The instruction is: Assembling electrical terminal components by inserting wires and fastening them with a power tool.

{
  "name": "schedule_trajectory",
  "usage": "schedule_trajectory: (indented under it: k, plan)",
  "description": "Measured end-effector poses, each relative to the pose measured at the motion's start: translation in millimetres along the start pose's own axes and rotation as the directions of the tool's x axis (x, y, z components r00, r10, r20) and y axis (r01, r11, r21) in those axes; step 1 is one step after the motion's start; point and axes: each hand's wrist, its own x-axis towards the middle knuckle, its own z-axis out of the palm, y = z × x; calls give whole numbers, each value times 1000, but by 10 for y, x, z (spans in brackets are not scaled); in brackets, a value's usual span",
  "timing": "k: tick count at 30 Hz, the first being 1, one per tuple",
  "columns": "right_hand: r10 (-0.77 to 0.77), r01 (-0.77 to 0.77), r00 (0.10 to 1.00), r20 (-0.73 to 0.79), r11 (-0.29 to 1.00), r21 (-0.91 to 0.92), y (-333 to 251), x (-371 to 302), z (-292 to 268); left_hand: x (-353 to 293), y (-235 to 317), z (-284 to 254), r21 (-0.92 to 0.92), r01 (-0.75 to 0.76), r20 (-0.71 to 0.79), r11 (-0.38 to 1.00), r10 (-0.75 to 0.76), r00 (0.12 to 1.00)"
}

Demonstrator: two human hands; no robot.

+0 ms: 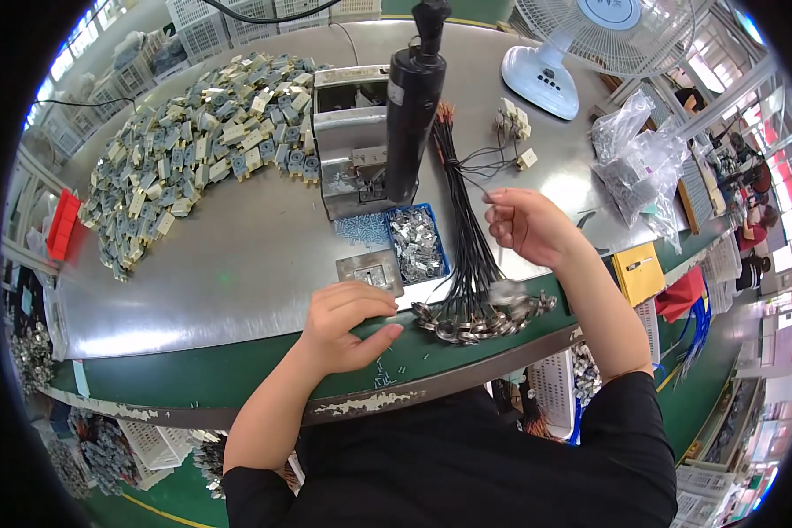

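My right hand (532, 231) is raised over the right side of a bundle of black wires (468, 220), its fingertips pinched on one thin black wire. Shiny metal ring-like ends (466, 328) lie fanned at the bundle's near end, and one metal piece there is smeared by motion. Palm down at the table's near edge, my left hand (348, 326) holds nothing, its thumb apart from the fingers. Its fingertips are next to a small metal plate fixture (371, 273); whether they touch it I cannot tell. Beyond stands a black upright power screwdriver (411, 123) on a metal stand.
A blue tray (447, 264) holds small metal parts, beside loose screws (361, 229). Grey and cream connector blocks (202, 141) are heaped at left, near a red bin (62, 225). On the right are a fan (541, 81), plastic bags (642, 167) and a yellow pad (640, 273).
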Motion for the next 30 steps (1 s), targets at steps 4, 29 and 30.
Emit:
schedule_trajectory:
  k: [4, 29, 30]
  plan:
    - [-35, 63, 987, 156, 981, -181, 123, -193, 6, 3, 44, -2, -22, 26, 11, 999, -26, 1000]
    - [-45, 148, 947, 319, 940, -308, 405, -475, 209, 213, 376, 396, -402, 553, 394, 729, -407, 824]
    - [-46, 137, 955, 294, 945, -296, 393, -486, 234, 211, 359, 381, -396, 473, 327, 787, -361, 874]
